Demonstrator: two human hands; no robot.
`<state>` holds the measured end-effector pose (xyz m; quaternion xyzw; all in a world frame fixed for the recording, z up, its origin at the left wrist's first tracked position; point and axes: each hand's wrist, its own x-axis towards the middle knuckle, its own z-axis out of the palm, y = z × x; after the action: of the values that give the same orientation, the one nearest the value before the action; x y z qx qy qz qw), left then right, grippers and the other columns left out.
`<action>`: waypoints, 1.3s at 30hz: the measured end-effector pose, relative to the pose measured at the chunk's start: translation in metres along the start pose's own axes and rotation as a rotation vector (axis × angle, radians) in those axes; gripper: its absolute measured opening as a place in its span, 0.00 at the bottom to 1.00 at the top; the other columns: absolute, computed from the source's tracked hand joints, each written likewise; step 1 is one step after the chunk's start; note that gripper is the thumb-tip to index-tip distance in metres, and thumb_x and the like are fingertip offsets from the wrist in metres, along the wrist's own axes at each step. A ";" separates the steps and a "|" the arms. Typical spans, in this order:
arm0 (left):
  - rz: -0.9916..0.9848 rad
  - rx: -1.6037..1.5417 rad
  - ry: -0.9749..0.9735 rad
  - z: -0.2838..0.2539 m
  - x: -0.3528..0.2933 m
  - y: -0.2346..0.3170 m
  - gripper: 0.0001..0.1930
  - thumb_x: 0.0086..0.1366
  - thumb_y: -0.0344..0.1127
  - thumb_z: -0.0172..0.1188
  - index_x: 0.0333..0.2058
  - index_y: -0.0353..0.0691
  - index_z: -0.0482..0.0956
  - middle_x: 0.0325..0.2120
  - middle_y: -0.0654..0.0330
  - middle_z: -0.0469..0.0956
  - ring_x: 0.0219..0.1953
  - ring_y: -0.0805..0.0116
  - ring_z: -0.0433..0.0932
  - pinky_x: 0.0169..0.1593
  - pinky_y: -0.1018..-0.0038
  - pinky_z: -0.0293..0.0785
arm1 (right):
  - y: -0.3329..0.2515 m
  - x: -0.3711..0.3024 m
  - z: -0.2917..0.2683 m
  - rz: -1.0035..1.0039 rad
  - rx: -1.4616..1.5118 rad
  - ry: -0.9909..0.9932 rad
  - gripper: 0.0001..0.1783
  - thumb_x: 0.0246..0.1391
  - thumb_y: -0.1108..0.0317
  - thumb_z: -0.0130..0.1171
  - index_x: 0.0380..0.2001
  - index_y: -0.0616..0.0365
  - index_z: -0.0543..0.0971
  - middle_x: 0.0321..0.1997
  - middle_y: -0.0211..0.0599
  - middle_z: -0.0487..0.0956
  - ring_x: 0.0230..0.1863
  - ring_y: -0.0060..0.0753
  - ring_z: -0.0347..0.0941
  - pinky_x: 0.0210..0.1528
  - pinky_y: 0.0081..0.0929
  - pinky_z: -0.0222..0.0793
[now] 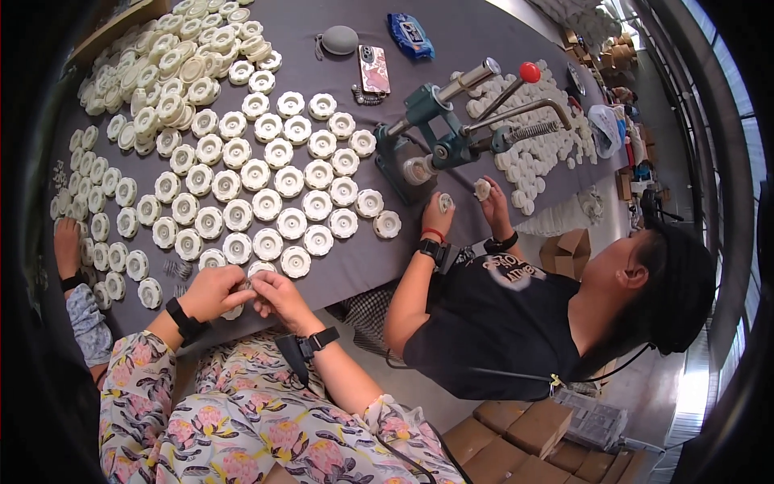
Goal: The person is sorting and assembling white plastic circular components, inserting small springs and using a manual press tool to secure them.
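Hands meet over one small white disc at the worktop's near edge.

Left hand (pixel 211 292) and right hand (pixel 278 294) pinch the white disc (pixel 244 289) between fingertips, both equally near; rows of matching discs (pixel 266 203) lie just beyond on the grey worktop (pixel 347 266); its axis cannot be told.

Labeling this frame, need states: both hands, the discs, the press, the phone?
left hand: closed on a white disc, at the table edge
right hand: fingers pinching the same white disc
white discs: lying flat in rows on the grey table
hand press: upright, lever raised
phone: lying flat, back up
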<state>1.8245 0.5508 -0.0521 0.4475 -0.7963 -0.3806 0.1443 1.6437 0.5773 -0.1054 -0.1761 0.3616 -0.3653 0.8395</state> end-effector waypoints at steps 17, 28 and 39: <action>-0.149 -0.314 0.151 0.037 -0.011 0.008 0.12 0.56 0.35 0.55 0.18 0.35 0.68 0.14 0.58 0.67 0.16 0.66 0.67 0.21 0.71 0.62 | 0.020 0.017 0.010 -0.298 0.299 0.519 0.16 0.58 0.50 0.51 0.28 0.50 0.69 0.19 0.23 0.66 0.12 0.12 0.54 0.12 0.12 0.46; -0.041 0.300 0.236 0.005 0.056 -0.034 0.11 0.52 0.38 0.61 0.33 0.42 0.74 0.28 0.55 0.72 0.33 0.55 0.73 0.37 0.63 0.69 | 0.015 -0.006 -0.024 -0.269 0.219 0.462 0.09 0.58 0.62 0.52 0.38 0.55 0.69 0.28 0.30 0.74 0.23 0.20 0.69 0.21 0.16 0.66; -0.056 -0.166 0.179 0.025 0.028 0.007 0.15 0.51 0.33 0.62 0.39 0.41 0.76 0.30 0.59 0.73 0.33 0.61 0.75 0.36 0.69 0.73 | 0.007 0.005 -0.022 -0.167 -0.193 0.364 0.15 0.52 0.67 0.59 0.42 0.62 0.74 0.30 0.27 0.75 0.25 0.15 0.69 0.21 0.12 0.66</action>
<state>1.7907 0.5421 -0.0666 0.4882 -0.7331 -0.4079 0.2405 1.6334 0.5774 -0.1263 -0.2162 0.5246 -0.4228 0.7066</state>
